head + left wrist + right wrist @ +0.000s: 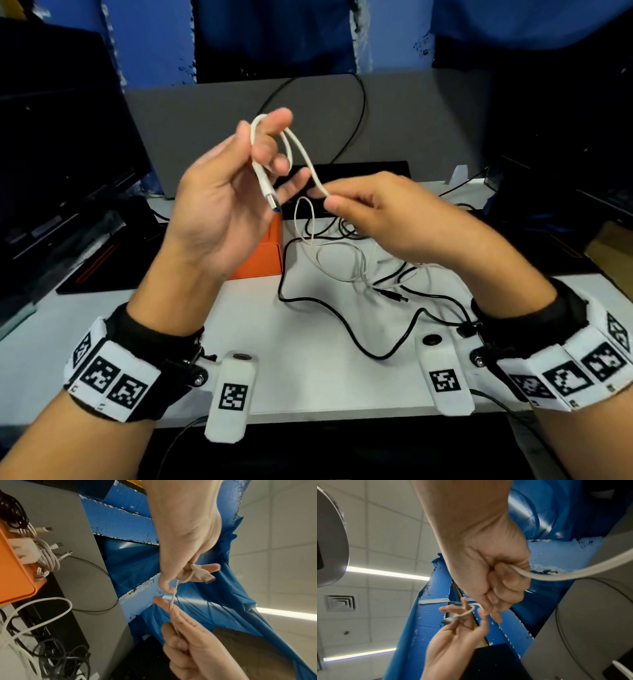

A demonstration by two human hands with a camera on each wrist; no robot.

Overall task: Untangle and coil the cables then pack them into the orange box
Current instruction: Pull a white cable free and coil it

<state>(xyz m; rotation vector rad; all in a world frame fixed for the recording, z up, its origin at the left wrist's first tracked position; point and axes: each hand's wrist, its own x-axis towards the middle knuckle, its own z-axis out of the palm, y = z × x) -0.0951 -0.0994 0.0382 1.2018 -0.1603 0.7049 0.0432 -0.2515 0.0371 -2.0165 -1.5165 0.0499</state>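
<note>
Left hand point(219, 198): raised, palm up, fingers curled round white USB cable point(301, 150), plug point(272, 198) hanging free; likely serving as coiling former.
Right hand point(373, 209): pinching same cable just beside, feeding the next loop.
Tangle point(346, 260): white and black leads on worktop point(308, 377).
Orange box point(263, 253): near, largely hidden behind left hand.
Unclear: loop count.

The cable point(301, 150) looped over the left hand's fingers point(270, 137) and ran right to the right hand's fingers point(334, 202), its plug point(270, 198) hanging below the left fingers. Under both sets of fingers, a tangle of cables point(346, 260) lay on the table point(291, 342). The box point(263, 250) sat below the left fingers, left of the tangle.
</note>
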